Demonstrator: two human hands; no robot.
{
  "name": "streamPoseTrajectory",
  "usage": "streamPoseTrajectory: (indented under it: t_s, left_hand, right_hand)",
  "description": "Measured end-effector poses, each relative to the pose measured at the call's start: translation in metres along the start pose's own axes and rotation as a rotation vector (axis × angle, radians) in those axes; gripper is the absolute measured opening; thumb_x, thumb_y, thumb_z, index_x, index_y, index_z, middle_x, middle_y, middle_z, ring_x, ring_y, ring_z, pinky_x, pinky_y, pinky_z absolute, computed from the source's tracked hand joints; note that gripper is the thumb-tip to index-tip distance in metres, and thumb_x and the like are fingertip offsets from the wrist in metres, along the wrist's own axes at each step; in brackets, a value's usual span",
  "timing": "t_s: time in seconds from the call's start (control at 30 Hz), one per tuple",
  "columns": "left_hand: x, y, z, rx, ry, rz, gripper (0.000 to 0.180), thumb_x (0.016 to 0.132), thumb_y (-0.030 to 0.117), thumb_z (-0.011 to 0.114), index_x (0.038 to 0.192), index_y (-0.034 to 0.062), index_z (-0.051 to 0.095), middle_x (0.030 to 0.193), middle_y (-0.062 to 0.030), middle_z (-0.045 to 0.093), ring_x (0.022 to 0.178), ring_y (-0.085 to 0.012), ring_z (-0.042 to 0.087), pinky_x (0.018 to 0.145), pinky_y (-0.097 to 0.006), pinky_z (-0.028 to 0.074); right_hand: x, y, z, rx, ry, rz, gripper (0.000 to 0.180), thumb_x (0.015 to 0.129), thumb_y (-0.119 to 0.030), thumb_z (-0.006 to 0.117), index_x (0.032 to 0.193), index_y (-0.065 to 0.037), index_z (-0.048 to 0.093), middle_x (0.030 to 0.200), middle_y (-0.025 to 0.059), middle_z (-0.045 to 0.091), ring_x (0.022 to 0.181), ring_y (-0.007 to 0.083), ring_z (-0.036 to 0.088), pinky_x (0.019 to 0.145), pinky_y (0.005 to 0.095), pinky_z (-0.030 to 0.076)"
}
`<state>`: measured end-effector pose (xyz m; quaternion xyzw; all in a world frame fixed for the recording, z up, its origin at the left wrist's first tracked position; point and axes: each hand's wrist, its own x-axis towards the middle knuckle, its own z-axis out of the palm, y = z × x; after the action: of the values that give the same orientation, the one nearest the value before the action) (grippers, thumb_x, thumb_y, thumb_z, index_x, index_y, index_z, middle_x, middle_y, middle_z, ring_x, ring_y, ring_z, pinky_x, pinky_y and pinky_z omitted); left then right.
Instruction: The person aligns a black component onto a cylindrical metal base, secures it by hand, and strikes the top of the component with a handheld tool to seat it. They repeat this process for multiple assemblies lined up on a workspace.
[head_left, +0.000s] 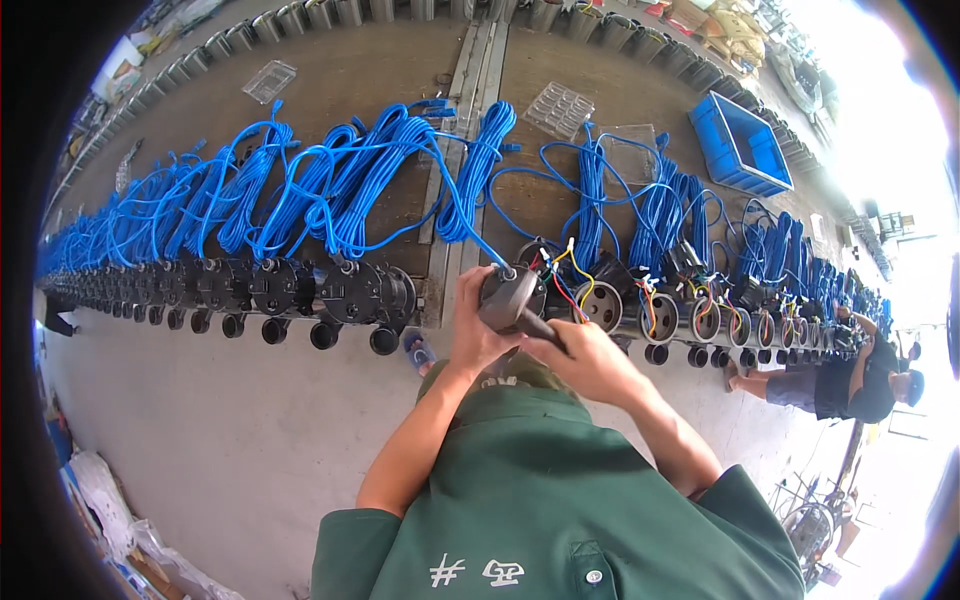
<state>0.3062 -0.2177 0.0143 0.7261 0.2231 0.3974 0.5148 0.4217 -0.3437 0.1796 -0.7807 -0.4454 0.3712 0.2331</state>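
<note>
My left hand (474,325) is closed round the left side of a black round housing (494,289) at the table's near edge. A blue cable (455,190) runs into the fitting on top of it. My right hand (592,362) grips the dark handle of a wrench (512,303), whose grey head lies over the housing near the cable fitting. The exact shape of its jaws is hidden. Just right of it, an open round housing (602,306) shows red, yellow and other loose wires (570,262).
Coiled blue cables (385,170) and black housings (365,295) line the long table (380,65) both ways. A blue crate (740,145) and clear plastic trays (558,110) lie farther back. Another person (865,375) stands by the table at far right.
</note>
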Motion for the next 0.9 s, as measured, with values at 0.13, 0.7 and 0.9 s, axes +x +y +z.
streamPoseTrajectory:
  t_s: [0.13,0.7,0.9]
  left_hand:
    - [-0.005,0.012,-0.005,0.171,0.016,0.031,0.1,0.057,0.026,0.098,0.139,0.005,0.044,0.138,-0.0213,0.047,0.126,-0.0421,0.052,0.105,-0.05,0.046]
    - [0.004,0.015,-0.007,-0.1,-0.11,-0.149,0.093,0.065,0.014,0.094,0.141,0.0005,0.042,0.117,-0.01,0.068,0.108,-0.0199,0.068,0.101,-0.037,0.053]
    - [-0.079,-0.051,-0.011,0.369,-0.222,-0.401,0.068,0.066,0.016,0.095,0.123,0.0004,0.061,0.096,-0.007,0.068,0.087,-0.0189,0.068,0.079,-0.033,0.055]
  right_hand:
    - [-0.027,-0.033,-0.044,0.159,0.068,0.038,0.038,0.1,-0.036,0.066,0.097,0.002,0.066,0.07,0.0186,0.066,0.061,0.0333,0.065,0.061,0.0413,0.05]
    - [-0.037,0.049,-0.027,0.752,0.218,0.329,0.033,0.101,-0.035,0.068,0.09,-0.006,0.058,0.067,-0.0063,0.051,0.054,0.0031,0.043,0.047,0.0244,0.034]
    - [-0.053,0.069,0.003,0.759,0.228,0.311,0.037,0.103,-0.037,0.067,0.088,-0.008,0.051,0.067,-0.0061,0.047,0.052,0.0009,0.039,0.044,0.0212,0.028]
